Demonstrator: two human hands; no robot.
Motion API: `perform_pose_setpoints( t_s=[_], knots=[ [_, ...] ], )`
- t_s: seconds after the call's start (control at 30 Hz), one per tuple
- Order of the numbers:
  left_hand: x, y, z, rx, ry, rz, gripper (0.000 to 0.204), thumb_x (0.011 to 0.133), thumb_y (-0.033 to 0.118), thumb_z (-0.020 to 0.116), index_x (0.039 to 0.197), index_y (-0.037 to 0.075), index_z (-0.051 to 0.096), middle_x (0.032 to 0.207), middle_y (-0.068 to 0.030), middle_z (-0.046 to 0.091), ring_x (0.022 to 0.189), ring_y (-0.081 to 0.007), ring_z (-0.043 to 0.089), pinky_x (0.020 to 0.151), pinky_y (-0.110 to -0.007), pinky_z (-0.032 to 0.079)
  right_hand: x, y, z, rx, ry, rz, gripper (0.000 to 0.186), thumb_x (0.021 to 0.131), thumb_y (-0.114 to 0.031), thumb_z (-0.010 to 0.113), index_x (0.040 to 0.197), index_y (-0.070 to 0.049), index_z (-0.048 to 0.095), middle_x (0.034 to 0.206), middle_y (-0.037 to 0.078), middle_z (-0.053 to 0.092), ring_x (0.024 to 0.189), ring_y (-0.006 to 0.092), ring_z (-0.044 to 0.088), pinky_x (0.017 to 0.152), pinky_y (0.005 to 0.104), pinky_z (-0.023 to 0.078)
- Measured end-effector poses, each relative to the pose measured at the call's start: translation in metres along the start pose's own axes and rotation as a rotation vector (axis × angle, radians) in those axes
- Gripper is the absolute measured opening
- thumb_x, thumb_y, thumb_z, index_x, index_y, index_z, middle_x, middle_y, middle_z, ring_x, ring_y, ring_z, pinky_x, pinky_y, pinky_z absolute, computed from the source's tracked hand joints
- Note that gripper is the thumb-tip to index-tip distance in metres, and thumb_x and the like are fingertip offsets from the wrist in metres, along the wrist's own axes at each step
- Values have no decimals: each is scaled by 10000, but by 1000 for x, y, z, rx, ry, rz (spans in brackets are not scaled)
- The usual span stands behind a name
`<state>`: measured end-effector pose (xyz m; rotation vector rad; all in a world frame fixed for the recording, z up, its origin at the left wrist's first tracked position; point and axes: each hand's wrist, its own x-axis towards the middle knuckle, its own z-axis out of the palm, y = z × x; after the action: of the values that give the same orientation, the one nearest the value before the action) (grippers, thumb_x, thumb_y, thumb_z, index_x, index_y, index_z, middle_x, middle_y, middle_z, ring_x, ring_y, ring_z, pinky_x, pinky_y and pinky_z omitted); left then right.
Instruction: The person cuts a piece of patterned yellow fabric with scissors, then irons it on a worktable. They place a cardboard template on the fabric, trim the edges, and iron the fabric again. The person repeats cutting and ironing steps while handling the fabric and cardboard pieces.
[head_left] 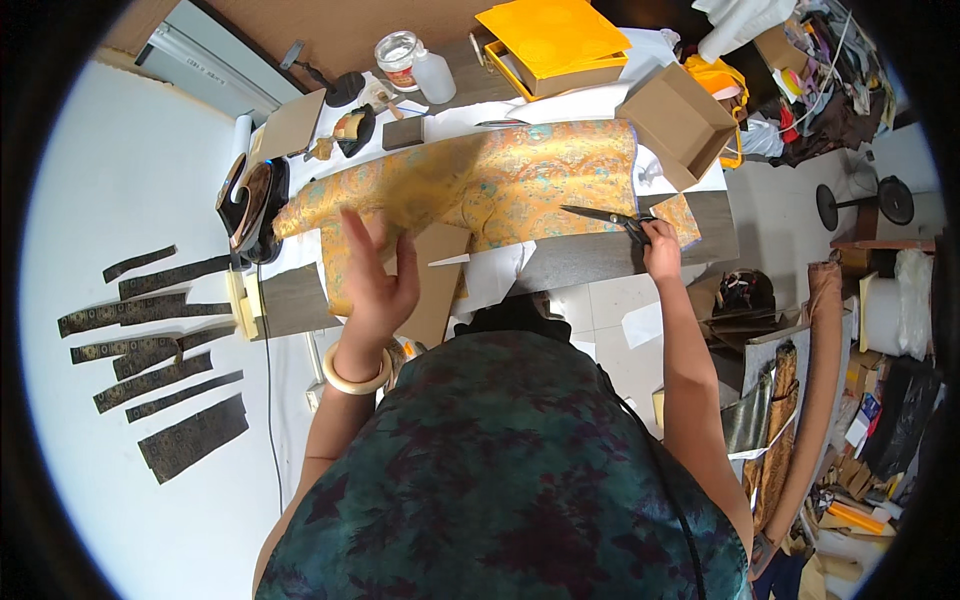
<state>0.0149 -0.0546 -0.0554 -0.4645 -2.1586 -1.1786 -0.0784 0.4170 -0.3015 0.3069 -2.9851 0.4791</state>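
A long piece of gold brocade fabric [545, 170] with a turquoise and orange pattern lies across the table. Its left part is folded or rolled over. My right hand [662, 250] grips black-handled scissors [612, 215] at the right end of the fabric, with the blades pointing left over it. Beside that hand lies a small offcut of the same brocade [680, 214]. My left hand [375, 285] is raised at the fabric's near left side, fingers spread and slightly blurred, holding nothing. Under it, a brown cardboard sheet [432, 290] sticks out past the table edge.
An iron [250, 215] stands at the left. Along the back are a white plastic bottle [433, 77], a jar [398, 58] and a yellow box [555, 45]. An open cardboard box [677, 127] sits at the back right. Dark patterned strips [165, 365] lie on the white surface at left.
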Motion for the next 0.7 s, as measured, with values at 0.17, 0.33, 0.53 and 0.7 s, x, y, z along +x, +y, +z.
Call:
perform_pose_setpoints(
  t_s=[0.17,0.33,0.53,0.7],
  knots=[
    [7,11,12,221,-96,389,655,976,-81,575,1523,212,364,1224,-196,757,1169,-435,711,892,-472,632,36,-89,-42,331,-25,147,344,913,-75,714,1256,-53,723,1244,135,697,1072,287,698,948,406,570],
    [-7,13,33,203,-127,442,358,1015,37,608,1342,77,468,1250,-230,736,1198,-439,699,922,-458,627,17,-241,-152,1887,-579,283,514,1014,-172,714,1466,-19,523,1243,137,703,1137,228,689,954,386,568],
    [-29,3,59,42,-7,365,729,883,-72,699,1533,63,399,1362,-313,649,1242,-481,666,937,-465,622,12,-274,-124,1592,-154,213,698,876,-116,861,1465,-25,496,1220,98,703,1066,186,685,941,324,550],
    [-53,-10,59,128,-148,62,839,830,-132,677,1585,53,361,1439,-341,569,1329,-506,580,1046,-548,538,-4,-251,-105,1832,-475,467,177,910,-82,811,1066,-56,732,966,31,750,870,109,685,805,286,532]
  ],
)
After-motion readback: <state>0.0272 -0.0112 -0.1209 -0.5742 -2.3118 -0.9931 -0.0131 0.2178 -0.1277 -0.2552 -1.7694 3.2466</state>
